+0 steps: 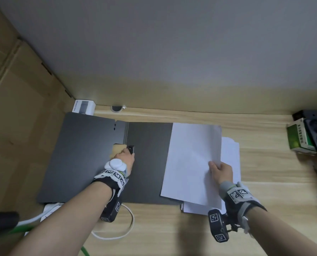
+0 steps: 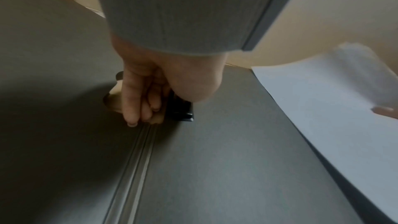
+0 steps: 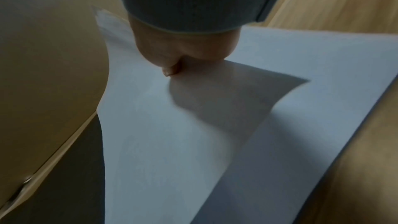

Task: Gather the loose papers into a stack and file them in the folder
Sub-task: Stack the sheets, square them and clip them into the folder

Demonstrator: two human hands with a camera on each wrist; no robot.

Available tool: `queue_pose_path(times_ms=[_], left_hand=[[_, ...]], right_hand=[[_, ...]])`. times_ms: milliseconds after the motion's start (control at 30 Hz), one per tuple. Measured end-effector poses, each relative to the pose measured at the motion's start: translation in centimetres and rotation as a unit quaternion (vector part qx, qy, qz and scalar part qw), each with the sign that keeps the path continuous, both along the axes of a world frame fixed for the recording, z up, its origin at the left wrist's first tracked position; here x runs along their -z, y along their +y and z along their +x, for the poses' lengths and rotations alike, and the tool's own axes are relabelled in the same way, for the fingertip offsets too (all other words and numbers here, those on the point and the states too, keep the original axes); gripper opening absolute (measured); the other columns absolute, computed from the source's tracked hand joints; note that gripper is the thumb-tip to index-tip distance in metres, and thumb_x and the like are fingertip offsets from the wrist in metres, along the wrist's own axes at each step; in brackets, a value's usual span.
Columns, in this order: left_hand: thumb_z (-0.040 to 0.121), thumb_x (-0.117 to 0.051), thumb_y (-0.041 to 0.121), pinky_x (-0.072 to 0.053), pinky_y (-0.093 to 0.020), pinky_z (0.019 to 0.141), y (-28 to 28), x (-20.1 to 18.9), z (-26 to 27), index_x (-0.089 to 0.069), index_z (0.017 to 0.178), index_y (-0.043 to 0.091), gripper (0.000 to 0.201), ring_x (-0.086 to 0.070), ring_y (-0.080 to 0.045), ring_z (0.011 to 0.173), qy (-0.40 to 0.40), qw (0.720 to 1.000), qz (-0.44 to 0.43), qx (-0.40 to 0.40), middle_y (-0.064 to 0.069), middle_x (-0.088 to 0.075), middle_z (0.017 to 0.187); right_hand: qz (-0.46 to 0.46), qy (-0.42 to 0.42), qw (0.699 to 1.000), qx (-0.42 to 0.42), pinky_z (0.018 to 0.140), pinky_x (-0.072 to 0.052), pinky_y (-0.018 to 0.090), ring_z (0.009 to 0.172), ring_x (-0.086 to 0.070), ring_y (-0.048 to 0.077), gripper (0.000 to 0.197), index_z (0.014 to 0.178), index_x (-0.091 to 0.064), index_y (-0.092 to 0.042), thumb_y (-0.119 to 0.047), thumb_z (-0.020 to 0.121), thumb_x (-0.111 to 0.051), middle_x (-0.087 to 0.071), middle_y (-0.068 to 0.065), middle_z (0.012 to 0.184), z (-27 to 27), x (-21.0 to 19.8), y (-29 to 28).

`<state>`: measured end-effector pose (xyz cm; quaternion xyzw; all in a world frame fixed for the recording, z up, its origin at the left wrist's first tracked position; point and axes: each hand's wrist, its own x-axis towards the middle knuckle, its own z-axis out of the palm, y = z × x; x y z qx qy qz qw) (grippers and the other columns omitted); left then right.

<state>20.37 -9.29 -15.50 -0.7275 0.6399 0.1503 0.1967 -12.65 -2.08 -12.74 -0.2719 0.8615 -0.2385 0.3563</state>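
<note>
The left hand curls its fingers around the black clip of the open grey folder; the right hand pinches a white paper sheet over the stack.

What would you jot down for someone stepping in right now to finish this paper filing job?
Left hand: grips the black clip at the spine of the open folder.
Right hand: pinches the top sheet, lifted and partly over the folder's right half.
More papers lie beneath it, half on the desk, edges uneven.
Done: folder opened.
Left: square the papers into one stack, set them under the clip, close the folder.
</note>
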Motion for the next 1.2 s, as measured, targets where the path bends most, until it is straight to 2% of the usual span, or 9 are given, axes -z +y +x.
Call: queue_pose_path(times_ms=[167, 267, 433, 567, 667, 800, 967, 1100, 1200], left_hand=[[0.101, -0.033, 0.040, -0.046, -0.035, 0.087, 0.1, -1.9, -1.0, -0.046, 0.120, 0.003, 0.044, -0.061, -0.028, 0.104, -0.035, 0.999, 0.022, -0.028, -0.013, -0.063, 0.115], [0.094, -0.044, 0.031, -0.046, -0.036, 0.081, 0.5, -4.0, -2.8, -0.045, 0.115, 0.004, 0.034, -0.059, -0.030, 0.101, -0.012, 1.000, -0.012, -0.020, -0.014, -0.059, 0.113], [0.087, -0.045, 0.017, -0.040, -0.031, 0.071, 3.2, -5.3, -9.9, -0.053, 0.100, 0.009, 0.017, -0.058, -0.026, 0.090, 0.220, 0.975, -0.023, -0.002, -0.008, -0.060, 0.105], [0.079, -0.056, 0.023, -0.046, -0.034, 0.091, 6.8, -3.9, -17.8, -0.052, 0.114, 0.011, 0.038, -0.055, -0.024, 0.106, 0.345, 0.932, 0.051, -0.104, -0.005, -0.052, 0.118], [0.072, -0.058, 0.034, -0.043, -0.043, 0.100, 7.9, -3.0, -21.1, -0.045, 0.121, 0.009, 0.056, -0.043, -0.030, 0.120, 0.290, 0.942, 0.076, -0.147, -0.007, -0.037, 0.127], [0.075, -0.060, 0.028, -0.038, -0.044, 0.106, 9.3, -2.6, -24.7, -0.036, 0.131, 0.007, 0.064, -0.036, -0.033, 0.127, 0.259, 0.943, 0.071, -0.194, -0.009, -0.030, 0.135], [0.068, -0.056, 0.032, -0.039, -0.047, 0.104, 11.2, -2.2, -26.5, -0.042, 0.129, 0.012, 0.065, -0.038, -0.032, 0.128, 0.259, 0.932, 0.086, -0.239, -0.009, -0.039, 0.135], [0.070, -0.058, 0.029, -0.038, -0.044, 0.101, 12.8, -2.2, -27.1, -0.052, 0.118, 0.014, 0.050, -0.033, -0.029, 0.121, 0.220, 0.950, 0.026, -0.220, -0.006, -0.038, 0.128], [0.070, -0.063, 0.025, -0.038, -0.041, 0.101, 13.4, -2.5, -26.3, -0.047, 0.121, 0.014, 0.055, -0.033, -0.029, 0.121, 0.223, 0.943, -0.035, -0.245, -0.006, -0.036, 0.131]], right_hand=[[0.010, 0.007, 1.000, -0.004, 0.075, -0.045, 0.035, 0.086, -0.063, 0.030, 0.025, 0.084, -0.065, 0.003, -0.020, 0.092, -0.063, -0.065, 0.017, 0.083, -4.2, -0.6, 2.3], [0.014, -0.004, 1.000, -0.015, 0.080, -0.049, 0.039, 0.089, -0.065, 0.034, 0.025, 0.083, -0.065, 0.002, -0.022, 0.092, -0.063, -0.068, 0.020, 0.087, -5.8, -0.3, 3.1], [0.015, 0.007, 0.998, -0.057, 0.084, -0.053, 0.041, 0.094, -0.065, 0.035, 0.024, 0.093, -0.069, -0.004, -0.027, 0.084, -0.069, -0.068, 0.014, 0.092, -6.8, -0.4, 3.8], [0.000, 0.101, 0.994, -0.048, 0.101, -0.037, 0.041, 0.125, -0.043, 0.035, 0.075, 0.133, -0.049, -0.003, -0.032, 0.071, -0.082, -0.047, 0.018, 0.133, -9.4, -0.4, 4.5], [0.027, 0.021, 0.998, -0.043, 0.090, -0.048, 0.040, 0.107, -0.057, 0.033, 0.063, 0.116, -0.056, -0.006, -0.039, 0.067, -0.078, -0.059, 0.016, 0.120, -10.1, -0.3, 4.6], [0.039, -0.072, 0.996, -0.039, 0.084, -0.056, 0.041, 0.096, -0.066, 0.031, 0.070, 0.110, -0.059, -0.012, -0.050, 0.054, -0.074, -0.068, 0.008, 0.105, -11.7, 0.7, 5.3], [0.056, -0.140, 0.988, -0.019, 0.064, -0.054, 0.029, 0.075, -0.068, 0.025, 0.020, 0.084, -0.068, -0.016, -0.024, 0.065, -0.071, -0.073, 0.001, 0.082, -13.8, 0.2, 7.9], [0.017, -0.214, 0.976, -0.020, 0.057, -0.056, 0.029, 0.061, -0.067, 0.024, 0.013, 0.081, -0.069, -0.014, -0.012, 0.069, -0.066, -0.073, 0.002, 0.072, -14.7, -0.5, 9.4], [0.019, -0.233, 0.972, -0.029, 0.061, -0.055, 0.029, 0.070, -0.070, 0.026, 0.017, 0.088, -0.068, -0.014, -0.009, 0.072, -0.064, -0.074, 0.004, 0.081, -14.5, -0.5, 9.9]])
